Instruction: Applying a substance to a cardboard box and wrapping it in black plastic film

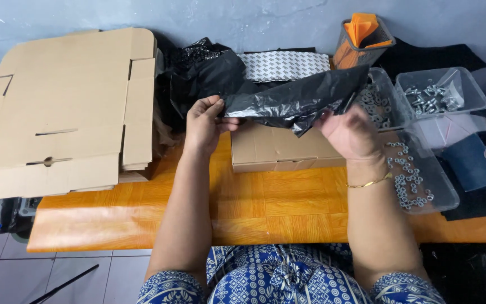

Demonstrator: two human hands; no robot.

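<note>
A crumpled black plastic bag (293,101) is held stretched between both hands above the orange wooden table (265,205). My left hand (202,125) pinches its left end. My right hand (349,133) grips its right part, the fingers partly hidden by the plastic. Right under the bag lies a closed small brown cardboard box (274,151). A gold bracelet sits on my right wrist.
A stack of flat unfolded cardboard boxes (63,107) fills the left side. More black bags (201,70) and a patterned sheet (282,65) lie behind. At right are clear plastic tubs of metal nuts (414,183) and bolts (440,93), and an orange-filled mesh holder (361,39).
</note>
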